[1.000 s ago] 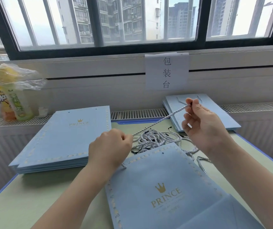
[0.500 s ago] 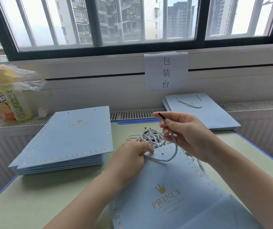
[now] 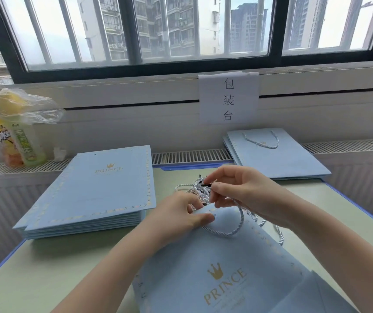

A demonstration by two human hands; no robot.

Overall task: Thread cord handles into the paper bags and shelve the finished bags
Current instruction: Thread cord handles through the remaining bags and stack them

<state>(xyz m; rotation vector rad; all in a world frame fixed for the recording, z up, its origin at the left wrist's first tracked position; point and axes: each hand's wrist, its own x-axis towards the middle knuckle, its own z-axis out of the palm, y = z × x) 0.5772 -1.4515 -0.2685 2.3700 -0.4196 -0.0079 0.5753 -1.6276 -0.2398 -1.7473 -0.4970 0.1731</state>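
Two hands at work: left hand (image 3: 181, 216) pinches bag (image 3: 215, 274) top edge; right hand (image 3: 237, 190) pinches cord (image 3: 233, 231) by its black tip.

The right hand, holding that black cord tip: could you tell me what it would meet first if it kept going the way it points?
Probably the pile of loose cords just beyond the right hand, though depth is unclear.

Paper bag (image 3: 215, 267) matt light-blue card, gold foil-look print. Cord (image 3: 235, 231) twisted white-grey rope, slight sheen, black plastic-looking tip. Bag stack (image 3: 95, 190) same matt paper. Table (image 3: 52, 260) smooth pale-green top. Bottles (image 3: 16, 141) under crinkled clear plastic. Sign (image 3: 228, 98) plain white paper.
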